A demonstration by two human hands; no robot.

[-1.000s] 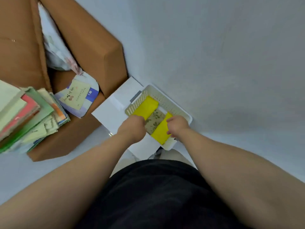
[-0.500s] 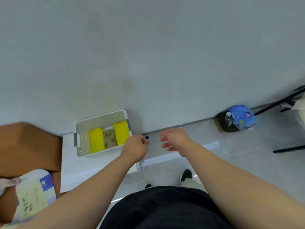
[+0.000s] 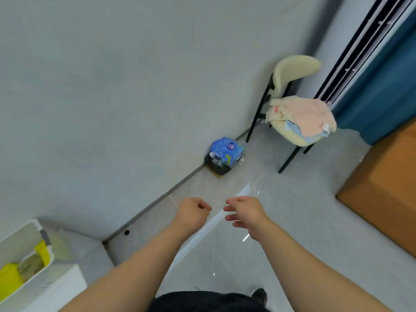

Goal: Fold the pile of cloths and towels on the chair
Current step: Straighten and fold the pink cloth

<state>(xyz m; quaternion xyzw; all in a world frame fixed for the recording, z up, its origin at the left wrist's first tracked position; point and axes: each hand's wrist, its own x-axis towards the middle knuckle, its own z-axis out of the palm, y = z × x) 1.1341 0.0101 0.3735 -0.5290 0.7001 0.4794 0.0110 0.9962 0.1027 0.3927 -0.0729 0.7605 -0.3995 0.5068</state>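
Well beyond left hand (image 3: 191,213) and right hand (image 3: 245,213) sits cloth pile (image 3: 308,115).

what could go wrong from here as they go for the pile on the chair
1. The pile drapes over the edge of the chair, so tugging the pink towel could drag the blue cloths beneath it onto the floor.
2. The bin and the cardboard box flank the path; a foot could clip either.

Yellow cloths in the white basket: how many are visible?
2. One yellow cloth lies in the white basket at the picture's left edge, the other by the grey handle, a patterned cloth between them. The edge cuts the basket, so more may be hidden.
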